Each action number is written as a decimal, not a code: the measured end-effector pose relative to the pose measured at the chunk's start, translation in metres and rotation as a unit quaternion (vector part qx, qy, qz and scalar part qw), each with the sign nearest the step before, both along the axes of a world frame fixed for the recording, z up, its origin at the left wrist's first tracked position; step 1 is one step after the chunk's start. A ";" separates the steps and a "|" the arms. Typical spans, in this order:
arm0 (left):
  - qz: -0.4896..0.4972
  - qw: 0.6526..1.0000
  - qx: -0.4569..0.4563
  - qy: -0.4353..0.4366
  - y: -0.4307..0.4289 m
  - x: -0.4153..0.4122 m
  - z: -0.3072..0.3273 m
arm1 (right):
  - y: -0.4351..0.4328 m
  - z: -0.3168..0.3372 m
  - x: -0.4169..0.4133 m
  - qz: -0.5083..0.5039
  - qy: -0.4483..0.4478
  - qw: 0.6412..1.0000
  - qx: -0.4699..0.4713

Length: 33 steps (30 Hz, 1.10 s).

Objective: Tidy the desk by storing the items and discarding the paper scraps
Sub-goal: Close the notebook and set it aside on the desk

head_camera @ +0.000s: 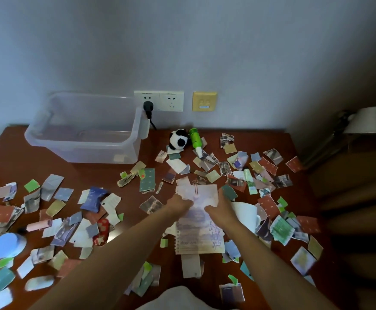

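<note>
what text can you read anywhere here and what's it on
"Mount Ara": on the spiral notebook cover; the rest of that line is blurred.
Handwritten characters on the notebook's right edge: too blurred to read.
Too small to read: print on the white tag, the yellow wall plate label, the sockets.
Nothing legible: the clipped sheet held by the left hand and right hand.

We see reddish-brown desk (93,175), clear bin (82,151), black-and-white panda toy (178,139), green bottle (195,138), yellow wall plate (204,101), pale lilac card (205,193), red white-dotted scraps (269,205)
</note>
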<state>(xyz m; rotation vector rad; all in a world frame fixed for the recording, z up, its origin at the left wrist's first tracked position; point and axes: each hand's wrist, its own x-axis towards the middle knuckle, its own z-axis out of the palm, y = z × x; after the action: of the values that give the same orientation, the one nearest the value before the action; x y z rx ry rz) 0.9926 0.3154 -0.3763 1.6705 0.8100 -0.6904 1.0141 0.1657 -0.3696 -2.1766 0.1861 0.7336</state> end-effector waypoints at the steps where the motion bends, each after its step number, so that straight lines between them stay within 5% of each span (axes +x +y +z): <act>1: 0.002 1.000 0.006 -0.002 0.000 0.000 -0.013 | -0.003 -0.002 0.000 0.010 0.011 1.000 0.000; 8: 0.067 0.996 0.053 -0.001 0.014 0.008 -0.099 | -0.010 -0.010 0.002 0.097 0.118 0.988 -0.008; 18: 0.179 0.981 0.045 -0.063 -0.012 -0.004 -0.008 | -0.010 -0.026 0.010 0.085 0.135 0.987 -0.017; 33: 0.325 0.935 -0.011 -0.141 0.041 -0.013 0.033 | 0.031 0.032 0.014 -0.038 0.074 0.988 0.131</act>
<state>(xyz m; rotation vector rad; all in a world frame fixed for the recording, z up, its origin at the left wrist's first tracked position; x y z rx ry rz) 0.9793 0.3563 -0.3438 1.3191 1.0586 0.0036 1.0278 0.1970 -0.3379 -1.8590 0.2342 0.8274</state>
